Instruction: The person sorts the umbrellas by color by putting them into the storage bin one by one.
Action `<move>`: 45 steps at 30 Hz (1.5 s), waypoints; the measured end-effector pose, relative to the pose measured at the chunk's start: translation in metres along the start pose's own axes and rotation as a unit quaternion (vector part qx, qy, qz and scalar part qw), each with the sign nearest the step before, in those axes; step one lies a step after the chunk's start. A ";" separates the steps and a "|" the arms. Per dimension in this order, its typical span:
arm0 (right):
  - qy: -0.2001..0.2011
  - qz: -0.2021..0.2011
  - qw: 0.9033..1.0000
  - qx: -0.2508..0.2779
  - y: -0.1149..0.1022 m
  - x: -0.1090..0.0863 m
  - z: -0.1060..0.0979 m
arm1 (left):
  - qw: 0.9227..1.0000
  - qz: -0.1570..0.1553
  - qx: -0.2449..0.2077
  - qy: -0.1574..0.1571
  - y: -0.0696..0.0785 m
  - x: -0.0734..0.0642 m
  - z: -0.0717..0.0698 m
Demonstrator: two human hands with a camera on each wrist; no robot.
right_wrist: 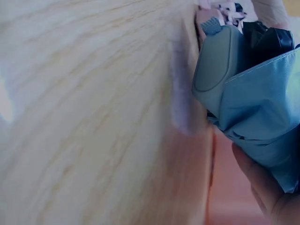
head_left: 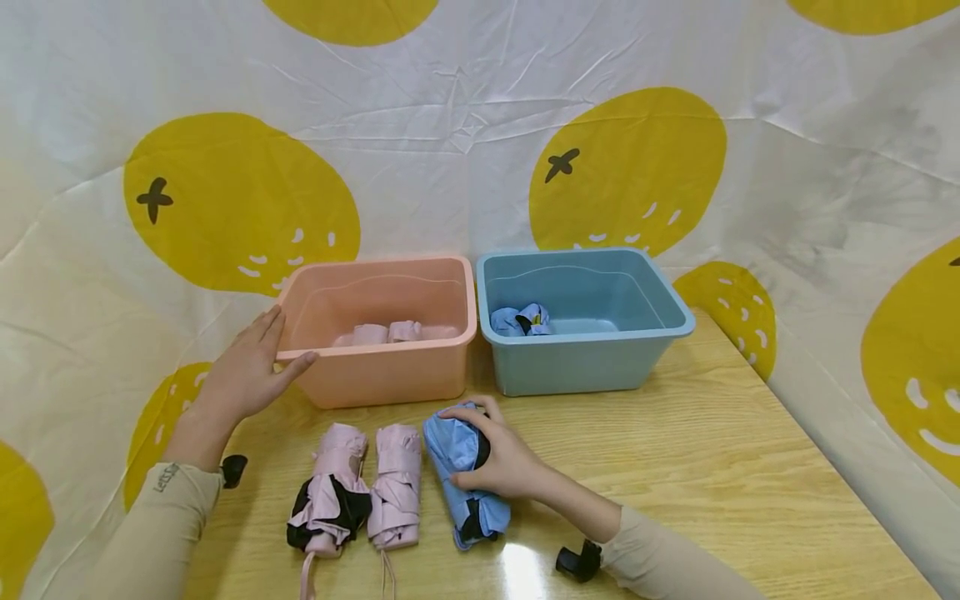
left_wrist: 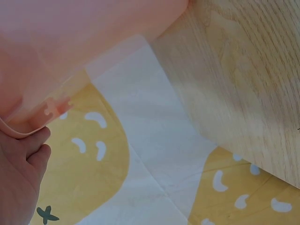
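My right hand (head_left: 501, 454) grips a blue folded umbrella (head_left: 452, 467) from its right side, thumb and fingers spread around it. In the right wrist view, the blue umbrella (right_wrist: 262, 103) shows its handle end, with fingers (right_wrist: 258, 178) against the fabric. Two pink folded umbrellas lie to its left: one (head_left: 395, 483) close beside it and another (head_left: 341, 450) with black patches. My left hand (head_left: 243, 367) rests on the left side of the pink bin (head_left: 382, 371), its fingers straight along the side and its thumb at the front rim.
Right of the pink bin stands a blue bin (head_left: 577, 367) holding blue folded umbrellas (head_left: 517, 321). Pink rolled items (head_left: 386, 333) lie inside the pink bin. The wooden table (head_left: 720, 467) meets a patterned cloth (head_left: 420, 183) behind and at the sides.
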State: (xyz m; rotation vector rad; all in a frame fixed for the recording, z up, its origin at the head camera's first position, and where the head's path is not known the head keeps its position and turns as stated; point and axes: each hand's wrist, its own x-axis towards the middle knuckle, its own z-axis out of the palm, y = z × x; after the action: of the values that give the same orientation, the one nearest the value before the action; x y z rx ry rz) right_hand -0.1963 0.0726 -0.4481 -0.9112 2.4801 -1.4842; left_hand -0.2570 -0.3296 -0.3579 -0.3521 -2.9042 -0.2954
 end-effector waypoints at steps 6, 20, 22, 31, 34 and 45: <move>0.027 -0.038 0.999 0.022 -0.003 -0.005 -0.010 | 1.000 0.004 0.006 0.004 0.001 -0.001 0.001; 0.115 -0.123 0.985 0.029 -0.023 -0.007 -0.049 | 1.000 -0.001 0.004 0.002 0.001 0.000 0.000; 0.133 -0.135 0.982 0.021 -0.026 -0.006 -0.056 | 1.000 0.000 0.003 0.001 0.001 0.000 0.000; 0.222 -0.169 0.960 0.007 -0.028 -0.002 -0.097 | 1.000 0.000 0.003 0.002 -0.001 0.001 0.000; 0.248 -0.172 0.953 0.013 -0.027 -0.001 -0.112 | 1.000 0.003 0.001 0.005 -0.001 0.001 0.000; 0.331 -0.127 0.935 0.001 -0.029 0.008 -0.171 | 1.000 0.003 0.005 0.001 -0.002 0.001 0.002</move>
State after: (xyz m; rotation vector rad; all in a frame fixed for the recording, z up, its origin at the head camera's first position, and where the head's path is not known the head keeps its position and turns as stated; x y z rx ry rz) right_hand -0.2562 0.1889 -0.3347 -0.8612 2.8745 -2.1821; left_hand -0.2591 -0.3313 -0.3596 -0.3593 -2.9016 -0.2810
